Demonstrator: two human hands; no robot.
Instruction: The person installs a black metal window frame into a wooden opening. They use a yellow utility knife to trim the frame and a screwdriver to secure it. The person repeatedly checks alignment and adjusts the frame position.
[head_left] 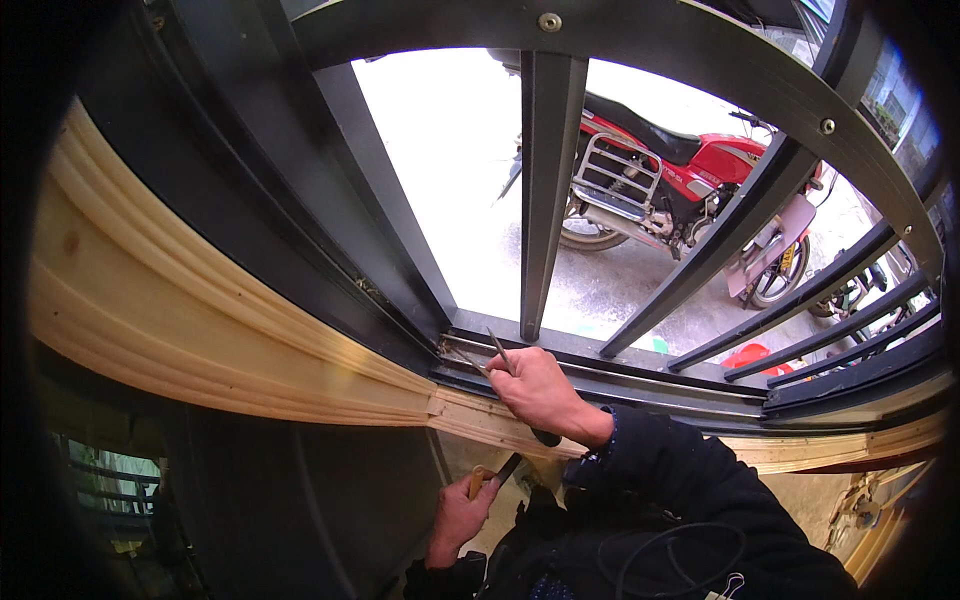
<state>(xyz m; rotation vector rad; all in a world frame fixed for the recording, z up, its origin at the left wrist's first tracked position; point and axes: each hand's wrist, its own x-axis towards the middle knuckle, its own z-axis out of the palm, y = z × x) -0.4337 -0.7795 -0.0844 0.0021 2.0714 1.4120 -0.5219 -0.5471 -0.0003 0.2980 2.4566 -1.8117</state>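
Note:
My right hand [540, 392] is closed at the corner of the window frame. Two thin metal prongs [499, 350] stick out past its fingers. I cannot tell whether they belong to one tool or two. One prong reaches toward the metal sill track [585, 378], close to the frame's left upright. Lower down, below the wooden trim, my left hand [465, 515] is wrapped round a tool with a yellowish handle [478, 482]. A flat dark part [508, 468] lies beside that handle, pointing up and right. What kind of tool it is does not show.
Pale wooden moulding [230, 350] runs along the inside of the dark window frame [250, 200]. Dark metal bars [553, 190] stand outside the opening. Beyond them a red motorcycle [715, 165] is parked. A dark cable [680, 535] loops over my clothing.

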